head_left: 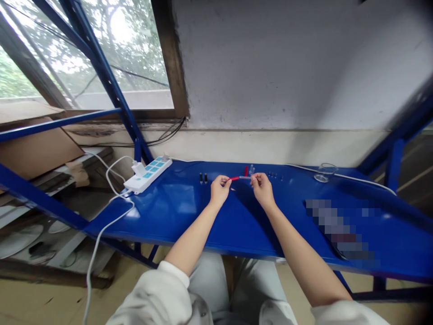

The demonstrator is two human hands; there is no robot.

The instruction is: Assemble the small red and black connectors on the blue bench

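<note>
Above the blue table (pixel 237 225), both hands hold a slim pen-like piece (pixel 245 177), red at its left part and clear at its right. My left hand (pixel 220 189) pinches the red end (pixel 234 178). My right hand (pixel 262 187) pinches the clear end. Whether the two parts are joined or only touching, I cannot tell. Just behind the hands are a red piece (pixel 246 171) and clear tube pieces (pixel 251 169). A small pointed piece (pixel 233 189) lies beside my left hand. Several tiny parts (pixel 275 175) sit to the right of my right hand.
Two short black cylinders (pixel 203 178) stand left of my hands. A white power strip (pixel 148 175) with a plug and cable occupies the left end. At the back right is a clear glass vessel (pixel 323 173). A blurred-out flat item (pixel 338 232) lies front right. Blue frame posts flank the table.
</note>
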